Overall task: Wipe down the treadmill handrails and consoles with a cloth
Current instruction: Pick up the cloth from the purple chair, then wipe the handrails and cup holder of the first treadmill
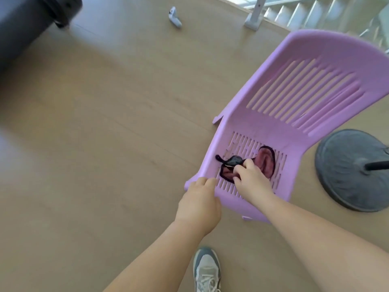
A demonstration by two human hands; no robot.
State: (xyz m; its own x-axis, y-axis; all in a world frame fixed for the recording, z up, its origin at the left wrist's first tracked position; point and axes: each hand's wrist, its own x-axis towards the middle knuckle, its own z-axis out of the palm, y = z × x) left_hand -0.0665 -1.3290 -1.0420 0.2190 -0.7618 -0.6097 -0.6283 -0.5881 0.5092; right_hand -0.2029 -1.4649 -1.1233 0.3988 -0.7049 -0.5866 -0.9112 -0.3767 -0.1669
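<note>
A crumpled pink cloth (265, 163) with dark edging lies on the slatted seat of a purple plastic chair (299, 98). My right hand (251, 180) is on the cloth, its fingers curled and pinching the dark folds near the seat's front. My left hand (200, 203) hovers at the chair seat's front left corner, fingers loosely bent, its fingertips at the seat edge and holding nothing. The dark end of a treadmill (27, 24) shows at the top left corner.
A round grey stand base (347, 171) with a black pole sits right of the chair. A white controller (175, 17) lies on the wooden floor far ahead. A white railing post (255, 15) and stairs are at top right. My grey shoe (207, 270) is below.
</note>
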